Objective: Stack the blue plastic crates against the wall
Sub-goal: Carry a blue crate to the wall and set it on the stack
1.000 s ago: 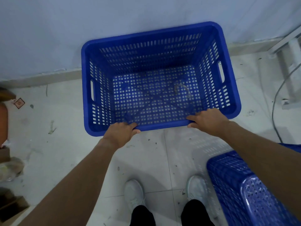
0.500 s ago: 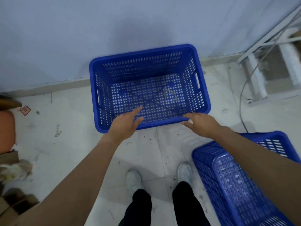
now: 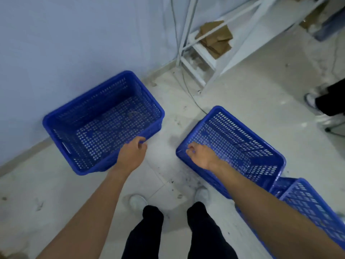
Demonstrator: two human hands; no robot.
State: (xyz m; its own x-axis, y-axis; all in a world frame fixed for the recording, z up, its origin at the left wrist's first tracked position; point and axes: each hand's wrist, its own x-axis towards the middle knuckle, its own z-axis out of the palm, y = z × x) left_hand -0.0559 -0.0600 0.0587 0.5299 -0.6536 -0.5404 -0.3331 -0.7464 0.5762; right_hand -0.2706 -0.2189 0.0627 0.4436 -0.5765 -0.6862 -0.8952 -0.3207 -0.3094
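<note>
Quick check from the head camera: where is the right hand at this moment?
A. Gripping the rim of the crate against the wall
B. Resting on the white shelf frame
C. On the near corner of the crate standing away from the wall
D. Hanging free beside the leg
C. The right hand lies curled on the near corner of the second crate, which stands apart from the wall; the left hand is by the crate against the wall.
</note>
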